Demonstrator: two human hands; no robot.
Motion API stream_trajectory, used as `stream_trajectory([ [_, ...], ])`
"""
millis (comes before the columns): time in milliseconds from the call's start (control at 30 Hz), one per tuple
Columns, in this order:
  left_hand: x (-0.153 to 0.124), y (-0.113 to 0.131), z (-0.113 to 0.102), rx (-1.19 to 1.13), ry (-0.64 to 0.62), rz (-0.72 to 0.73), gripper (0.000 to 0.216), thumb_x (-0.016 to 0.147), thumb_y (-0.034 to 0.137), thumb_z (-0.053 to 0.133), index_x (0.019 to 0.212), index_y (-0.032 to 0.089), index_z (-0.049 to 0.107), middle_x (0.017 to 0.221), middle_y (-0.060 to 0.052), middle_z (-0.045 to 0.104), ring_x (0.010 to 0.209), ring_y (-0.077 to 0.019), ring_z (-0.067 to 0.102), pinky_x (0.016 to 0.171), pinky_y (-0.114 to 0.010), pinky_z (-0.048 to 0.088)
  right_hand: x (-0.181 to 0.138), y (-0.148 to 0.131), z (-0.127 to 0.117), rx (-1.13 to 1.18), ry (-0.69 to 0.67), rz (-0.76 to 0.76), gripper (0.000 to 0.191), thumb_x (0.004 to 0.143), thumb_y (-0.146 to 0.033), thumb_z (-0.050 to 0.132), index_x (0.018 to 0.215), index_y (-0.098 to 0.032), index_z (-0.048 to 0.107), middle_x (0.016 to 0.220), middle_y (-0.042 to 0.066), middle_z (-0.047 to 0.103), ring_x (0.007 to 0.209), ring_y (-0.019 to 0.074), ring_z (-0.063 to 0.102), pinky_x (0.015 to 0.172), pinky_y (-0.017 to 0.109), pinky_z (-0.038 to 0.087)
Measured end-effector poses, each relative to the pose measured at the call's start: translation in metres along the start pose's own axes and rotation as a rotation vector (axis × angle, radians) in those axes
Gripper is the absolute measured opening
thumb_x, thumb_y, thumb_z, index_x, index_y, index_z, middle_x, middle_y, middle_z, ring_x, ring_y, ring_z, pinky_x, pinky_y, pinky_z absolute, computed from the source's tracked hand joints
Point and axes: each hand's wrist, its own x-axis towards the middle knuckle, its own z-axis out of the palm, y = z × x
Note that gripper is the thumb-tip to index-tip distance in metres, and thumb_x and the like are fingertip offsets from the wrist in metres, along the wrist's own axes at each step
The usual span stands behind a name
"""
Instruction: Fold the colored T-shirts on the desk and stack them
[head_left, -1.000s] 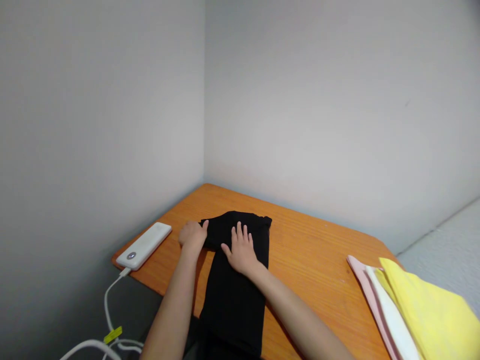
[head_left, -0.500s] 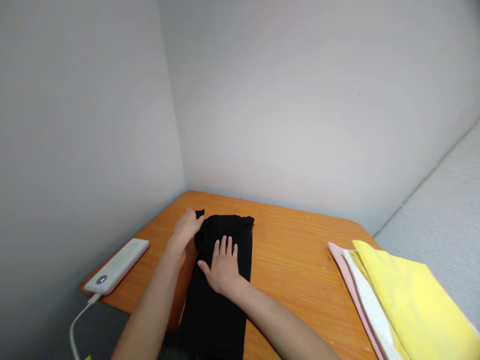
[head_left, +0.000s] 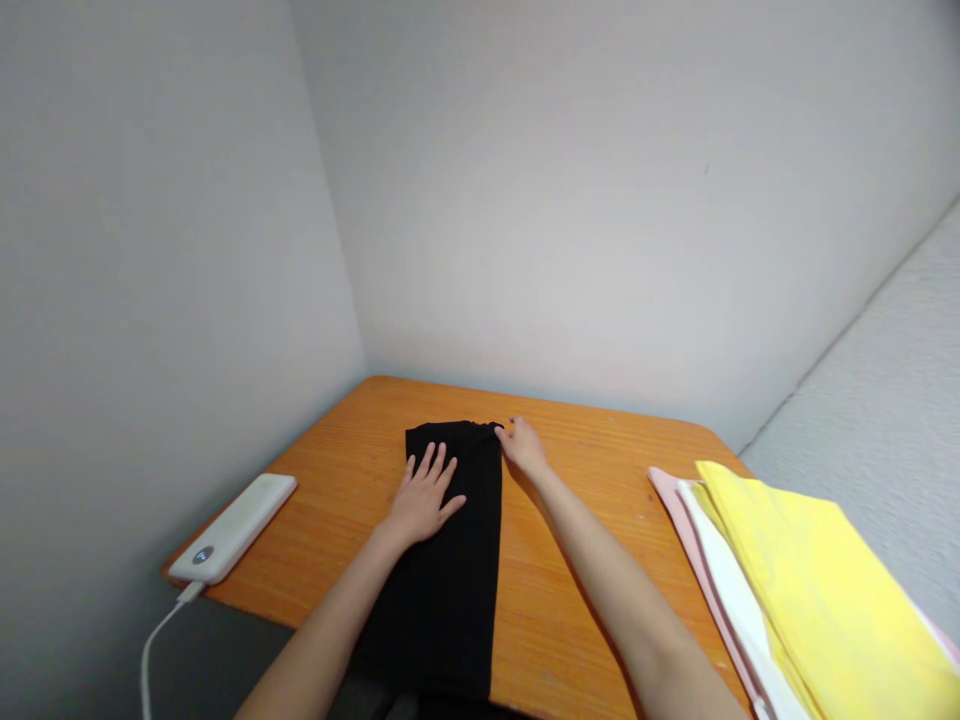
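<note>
A black garment, laid out as a long narrow strip, runs from the table's near edge towards the wall. It looks like folded trousers, though its full shape cannot be made out. My left hand lies flat on its upper part with the fingers spread. At the far right corner of the cloth, my right hand pinches the gathered edge between thumb and fingers. The far edge is slightly bunched near that pinch.
The wooden table stands in a corner against pale walls. On its left edge lies a white power bank with a white cable hanging down. Folded yellow, white and pink cloths are stacked at the right.
My left hand has moved from the far left corner onto the cloth and opened flat. My right hand has left the cloth's middle for its far right corner, which it now pinches.
</note>
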Motion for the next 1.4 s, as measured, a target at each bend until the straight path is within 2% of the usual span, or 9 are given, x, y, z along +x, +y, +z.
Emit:
stream_trajectory([
  [233,0.003,0.011,0.004,0.004,0.013,-0.048,0.068,0.093,0.056,0.040,0.149,0.018,0.035,0.161,-0.011,0.012,0.149,-0.0310,0.000,0.119,-0.057,0.007,0.035,0.008,0.023,0.040,-0.017,0.038,0.017,0.093,-0.029,0.059,0.096,-0.013,0.063,0.091,0.003,0.065,0.080,0.0154,0.062,0.077,0.033,0.051],
  [400,0.007,0.012,-0.006,-0.128,0.024,-0.117,0.072,0.094,0.054,0.041,0.152,0.014,0.027,0.161,-0.015,0.014,0.149,-0.0320,0.006,0.118,-0.056,0.015,0.016,-0.005,0.010,0.044,0.092,-0.101,0.030,0.088,-0.019,0.055,0.117,-0.012,0.057,0.115,0.015,0.061,0.108,0.0228,0.056,0.095,0.036,0.042],
  [633,-0.052,-0.004,-0.027,-0.336,0.226,-0.018,0.043,0.102,0.041,0.031,0.135,0.024,0.054,0.146,-0.006,0.049,0.137,-0.0168,0.042,0.117,-0.039,0.031,-0.074,0.001,-0.022,0.052,-0.199,-0.518,0.018,0.089,-0.024,0.058,0.104,-0.022,0.069,0.104,0.005,0.069,0.100,0.0190,0.062,0.094,0.030,0.044],
  [800,-0.102,0.013,-0.023,-0.285,-0.008,0.083,0.058,0.095,0.055,0.043,0.145,0.026,0.043,0.161,-0.009,0.020,0.148,-0.0252,0.018,0.119,-0.050,0.022,-0.155,0.030,-0.031,-0.057,-0.493,-0.595,0.050,0.094,-0.042,0.054,0.142,-0.026,0.049,0.153,0.008,0.036,0.142,0.0264,0.031,0.116,0.044,0.026],
  [933,-0.143,0.024,-0.035,-0.293,-0.150,0.260,0.106,0.066,0.071,0.070,0.153,0.031,0.023,0.162,-0.013,0.002,0.148,-0.0347,0.009,0.117,-0.058,0.018,-0.207,0.049,-0.056,-0.094,-0.577,-0.551,0.077,0.087,-0.059,0.059,0.152,-0.032,0.028,0.160,0.004,0.016,0.148,0.0246,0.013,0.120,0.045,0.015],
  [1033,-0.164,0.032,-0.037,-0.203,-0.198,0.343,0.127,0.052,0.047,0.090,0.153,0.036,0.015,0.162,-0.010,-0.002,0.148,-0.0373,0.009,0.116,-0.060,0.019,-0.241,0.062,-0.075,-0.141,-0.646,-0.601,0.113,0.067,-0.060,0.078,0.155,-0.028,0.015,0.161,0.008,0.006,0.148,0.0296,0.005,0.121,0.048,0.009],
  [1167,-0.172,0.045,-0.021,0.046,-0.007,0.365,0.106,0.068,-0.011,0.057,0.152,0.041,0.018,0.163,-0.002,0.003,0.149,-0.0275,0.015,0.119,-0.052,0.024,-0.277,0.074,-0.079,-0.331,-0.533,-0.618,0.122,0.059,-0.020,0.085,0.155,-0.030,0.010,0.161,0.007,0.002,0.147,0.0338,0.004,0.119,0.053,0.013],
  [1267,-0.172,0.050,-0.008,0.130,0.095,0.372,0.107,0.063,-0.017,0.044,0.152,0.038,0.023,0.163,-0.003,0.009,0.148,-0.0254,0.020,0.118,-0.048,0.029,-0.292,0.080,-0.068,-0.457,-0.360,-0.630,0.106,0.066,0.008,0.059,0.155,-0.031,0.016,0.161,0.006,0.011,0.147,0.0293,0.013,0.118,0.051,0.020],
  [1400,-0.178,0.046,-0.005,0.048,0.107,0.448,0.095,0.066,-0.007,0.057,0.150,0.030,0.031,0.159,-0.008,0.026,0.145,-0.0286,0.028,0.115,-0.050,0.033,-0.303,0.086,-0.059,-0.406,-0.235,-0.714,0.089,0.068,0.008,0.045,0.150,-0.022,0.033,0.156,0.009,0.029,0.144,0.0284,0.026,0.115,0.050,0.028],
])
